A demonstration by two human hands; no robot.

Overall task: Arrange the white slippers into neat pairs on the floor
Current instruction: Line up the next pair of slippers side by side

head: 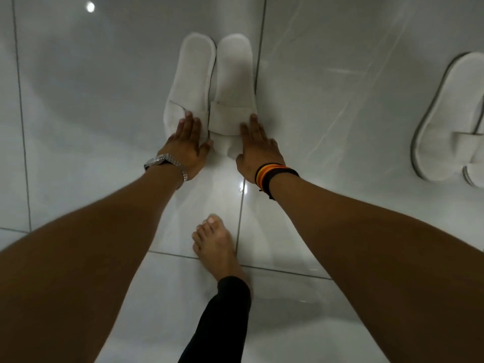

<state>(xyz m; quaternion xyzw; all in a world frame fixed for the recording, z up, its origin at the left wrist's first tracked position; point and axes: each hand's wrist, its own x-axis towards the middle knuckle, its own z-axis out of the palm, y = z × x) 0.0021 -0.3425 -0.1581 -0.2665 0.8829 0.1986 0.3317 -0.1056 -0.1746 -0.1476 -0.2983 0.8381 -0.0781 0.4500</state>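
Lying flat and spread on the toe band of the left slipper [190, 85], the left hand [186, 142], pressing rather than gripping, a watch [159, 161] at the wrist. Touching side by side along their inner edges, that slipper and the right slipper [234, 85], long axes running straight away from the body, toes nearest the hands, heels far. Resting open on the right slipper's outer toe corner, the right hand [258, 150], fingers splayed, bands [269, 176] at the wrist. Each hand being equally near its own slipper; probably only squaring the toes left. Sitting well apart at the floor's [78, 100] right edge, another pair [455, 121], cut off by the frame. No containers showing.
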